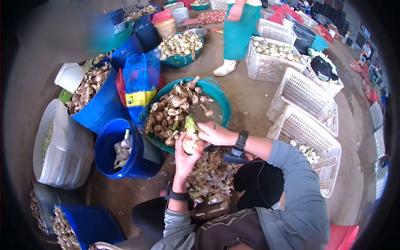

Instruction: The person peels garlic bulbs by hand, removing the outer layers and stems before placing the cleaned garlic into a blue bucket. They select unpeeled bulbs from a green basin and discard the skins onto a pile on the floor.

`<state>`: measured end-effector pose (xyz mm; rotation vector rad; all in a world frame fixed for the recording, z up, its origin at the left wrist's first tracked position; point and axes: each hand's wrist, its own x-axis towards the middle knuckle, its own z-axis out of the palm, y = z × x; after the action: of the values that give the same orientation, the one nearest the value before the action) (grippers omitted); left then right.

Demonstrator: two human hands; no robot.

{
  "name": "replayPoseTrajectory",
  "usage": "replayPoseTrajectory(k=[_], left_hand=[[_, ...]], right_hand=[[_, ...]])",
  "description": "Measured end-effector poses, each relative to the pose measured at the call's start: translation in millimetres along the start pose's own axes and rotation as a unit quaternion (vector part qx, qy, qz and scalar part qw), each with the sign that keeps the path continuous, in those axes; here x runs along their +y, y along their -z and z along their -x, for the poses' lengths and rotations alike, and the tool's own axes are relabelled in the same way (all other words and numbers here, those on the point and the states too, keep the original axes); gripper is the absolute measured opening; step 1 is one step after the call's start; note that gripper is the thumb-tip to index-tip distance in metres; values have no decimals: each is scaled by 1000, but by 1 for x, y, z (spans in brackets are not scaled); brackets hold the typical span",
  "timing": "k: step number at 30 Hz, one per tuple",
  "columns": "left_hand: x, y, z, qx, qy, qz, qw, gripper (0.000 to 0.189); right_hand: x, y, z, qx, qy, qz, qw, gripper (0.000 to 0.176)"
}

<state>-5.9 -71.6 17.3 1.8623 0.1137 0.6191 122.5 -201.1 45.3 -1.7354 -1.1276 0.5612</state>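
Note:
A large garlic bulb (192, 143) with a short green stem is held at the near rim of a green basin (225, 106). My left hand (183, 156) wraps round the bulb from the left and below. From the right, my right hand (213, 134) has its fingers closed at the bulb's upper side, by the stem; whether it holds a tool is hidden. Brown unpeeled bulbs (173, 106) fill much of the basin. Below my hands lies a heap of peeled skins (212, 177). To the left, a blue bucket (100, 146) holds several white bulbs (123, 151).
White crates (306, 121) stand on the right, some with bulbs. Blue barrels (100, 108) and a white container (68, 150) are on the left. A blue mesh bag (139, 83) leans behind the bucket. Another person's legs (238, 37) stand beyond the basin.

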Motion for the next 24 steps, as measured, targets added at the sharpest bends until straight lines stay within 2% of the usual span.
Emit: replayPoseTrajectory(k=[1,2,4,5,6,8,10,12,13,14,16,17,18,19,20,21,23,24], left_hand=[[11,-2,8,-26,119,231,965,72],[9,-2,11,-30,124,302,945,67],[9,-7,16,16,112,343,933,68],[10,-10,20,19,98,298,949,72],[16,-12,23,23,83,253,964,77],[15,-14,25,-42,32,175,983,73],[23,-21,28,-18,46,193,980,68],[6,-24,30,14,99,376,921,60],[5,-28,31,29,124,402,907,56],[4,-30,34,35,152,437,886,51],[7,-24,31,12,193,498,845,51],[9,-23,29,37,225,514,827,52],[24,-21,24,63,256,529,807,53],[39,-18,20,73,295,512,803,55],[37,-17,17,76,296,510,804,55],[33,-15,17,30,293,479,827,57],[15,-13,12,-74,265,404,872,63],[1,-11,14,-77,252,387,884,60]], right_hand=[[-2,-1,7,3,-3,-31,1000,27],[-1,-4,13,5,-2,-32,999,27],[5,-11,22,27,-85,-183,979,32],[8,-14,27,28,-107,-246,963,34],[6,-15,29,29,-103,-245,964,34],[5,-17,33,9,-55,-309,950,36],[-4,-19,36,19,-72,-316,946,34],[-12,-22,45,1,-84,-354,932,28],[-14,-25,43,8,-58,-316,947,23],[-1,-28,38,-26,-43,-293,955,26],[-7,-26,42,-10,-50,-268,962,24],[0,-27,41,-11,-49,-270,962,24],[12,-27,39,40,50,-128,990,21],[15,-27,38,91,148,16,985,20],[18,-27,39,90,148,12,985,20],[12,-25,41,77,85,-98,989,20],[12,-29,39,49,-50,-297,952,22],[23,-32,38,30,-86,-306,948,19]])
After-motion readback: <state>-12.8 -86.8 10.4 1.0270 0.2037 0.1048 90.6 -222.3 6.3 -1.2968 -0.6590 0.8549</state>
